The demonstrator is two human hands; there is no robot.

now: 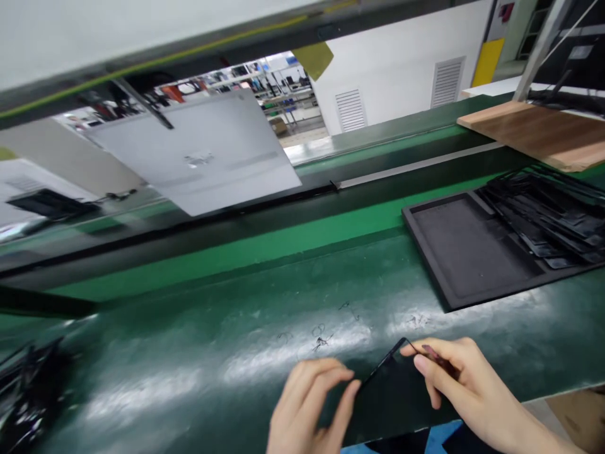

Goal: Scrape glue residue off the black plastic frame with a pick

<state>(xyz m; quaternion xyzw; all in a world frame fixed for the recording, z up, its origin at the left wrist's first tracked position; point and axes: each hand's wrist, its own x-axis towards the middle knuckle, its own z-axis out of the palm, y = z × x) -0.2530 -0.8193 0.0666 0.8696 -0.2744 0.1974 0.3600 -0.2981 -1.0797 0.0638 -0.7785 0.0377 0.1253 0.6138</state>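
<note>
A thin black flat panel [394,394] lies tilted between my hands at the near edge of the dark green bench surface [212,353]. My left hand [309,403] pinches the panel's left edge with curled fingers. My right hand [466,384] is closed at the panel's top right corner, thumb and forefinger pinching a thin dark strip or film [432,354] there. What exactly that strip is I cannot make out.
A black foam tray [428,230] sits at the right, with a pile of several thin black parts [543,214] beside it. A wooden board [539,129] lies beyond. A grey sheet [203,154] hangs over the green conveyor belt [283,243]. Dark shiny items [26,384] lie at the left edge.
</note>
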